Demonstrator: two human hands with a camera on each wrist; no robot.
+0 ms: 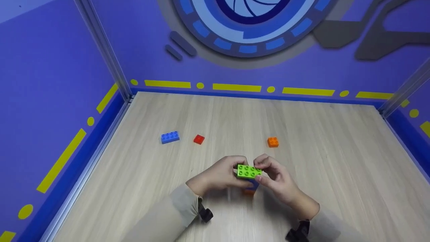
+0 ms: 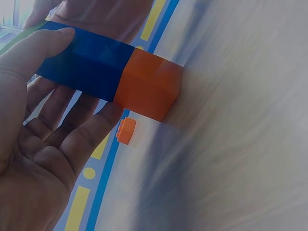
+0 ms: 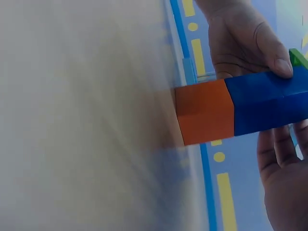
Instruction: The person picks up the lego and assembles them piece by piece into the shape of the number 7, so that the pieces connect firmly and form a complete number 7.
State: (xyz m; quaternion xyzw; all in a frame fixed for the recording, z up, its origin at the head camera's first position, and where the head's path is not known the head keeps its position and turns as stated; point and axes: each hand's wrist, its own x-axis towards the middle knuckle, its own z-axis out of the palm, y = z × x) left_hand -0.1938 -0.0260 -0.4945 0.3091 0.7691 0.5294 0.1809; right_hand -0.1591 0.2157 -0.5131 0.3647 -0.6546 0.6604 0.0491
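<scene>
A stack of building bricks stands between my two hands, bright green on top, dark blue in the middle, orange at the bottom. My left hand (image 1: pixel 220 174) grips the blue part (image 2: pixel 89 62), its thumb lying along one face and its fingers behind. The orange part (image 3: pixel 204 113) points down, its lower end right at the table. With thumb and forefinger, my right hand (image 1: pixel 282 181) pinches the right end of the green brick (image 1: pixel 248 171), whose studs face up. In the head view the hands hide much of the lower stack.
Farther back on the wooden table (image 1: pixel 231 117) lie a blue brick (image 1: pixel 170 137) and a small red brick (image 1: pixel 199 139) to the left, and an orange brick (image 1: pixel 273 142) to the right. Blue-purple panels (image 1: pixel 141 67) wall in the back and sides.
</scene>
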